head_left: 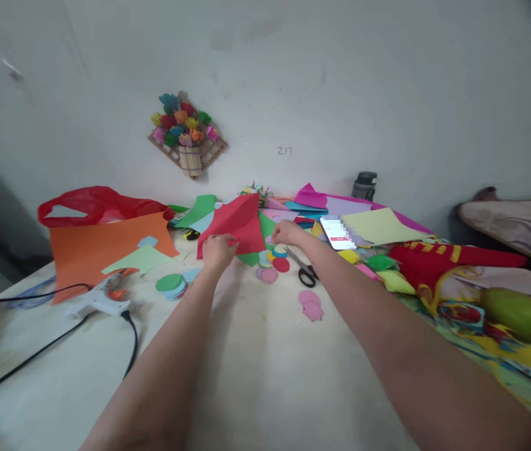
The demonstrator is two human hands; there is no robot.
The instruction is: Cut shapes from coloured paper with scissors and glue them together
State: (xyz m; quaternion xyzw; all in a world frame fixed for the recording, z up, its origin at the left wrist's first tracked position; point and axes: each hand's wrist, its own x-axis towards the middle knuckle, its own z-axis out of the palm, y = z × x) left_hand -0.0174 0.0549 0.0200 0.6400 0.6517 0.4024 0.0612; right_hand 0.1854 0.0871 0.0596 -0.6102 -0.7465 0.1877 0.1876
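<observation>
My left hand (218,252) is over the lower edge of a red paper sheet (241,222), its thumb and forefinger slightly apart. To its right, my right hand (287,233) has its fingertips pinched together at a small pale pink paper circle (269,240). Just below that hand lie several overlapping paper circles, among them a red circle (281,265) and a pink circle (269,275). A pair of black-handled scissors (307,275) rests beside my right forearm. Nearer to me are scalloped pink paper pieces (312,307).
On the left, a white glue gun (100,302) trails black cords near an orange sheet (105,247) and a stack of green and blue circles (170,282). A phone (337,233) lies at the right. Coloured scraps (397,281) crowd the right side. Behind stands a dark bottle (365,186).
</observation>
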